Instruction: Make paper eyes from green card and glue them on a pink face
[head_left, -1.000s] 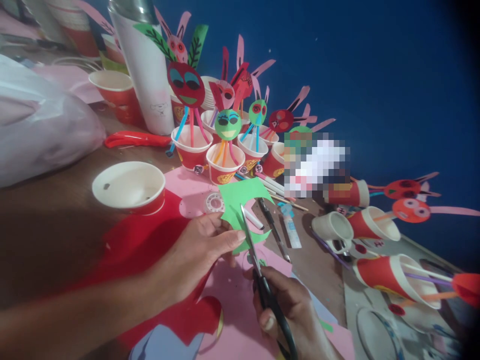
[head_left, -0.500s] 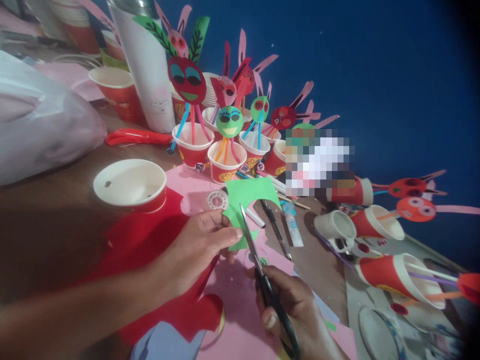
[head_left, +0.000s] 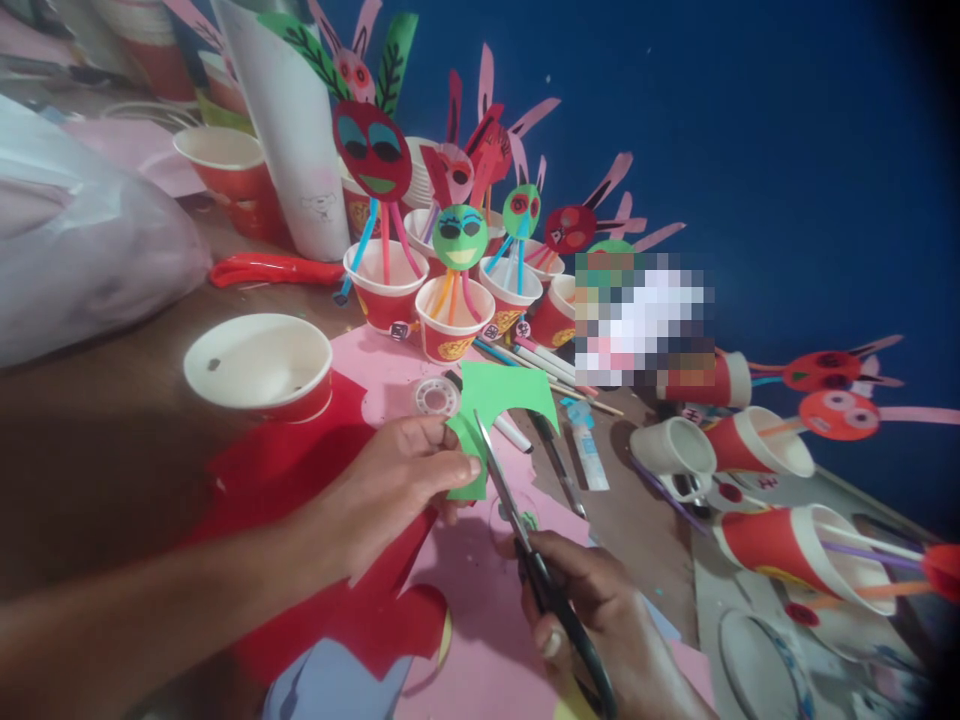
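My left hand (head_left: 420, 468) pinches a piece of green paper (head_left: 502, 392) by its lower left part. A curved notch is cut into the paper's right side. In my right hand (head_left: 592, 600) is a pair of scissors (head_left: 551, 590) with black handles. Its blades lie along the paper's edge, near my left thumb, and look almost closed. Pink paper (head_left: 480, 620) spreads on the table below both hands, and red paper (head_left: 300, 480) lies under my left forearm.
Paper cups with puppet faces stand behind, such as a green face (head_left: 460, 238). A wide paper bowl (head_left: 259, 365) sits at left, near a plastic bag (head_left: 90, 240). A glue tube (head_left: 587, 450), a black pen (head_left: 559, 460) and a white mug (head_left: 671, 455) lie to the right.
The scissors have shifted slightly along the green paper. A small strip that hung at the paper's lower right no longer shows there. My left hand stays nearly in place.
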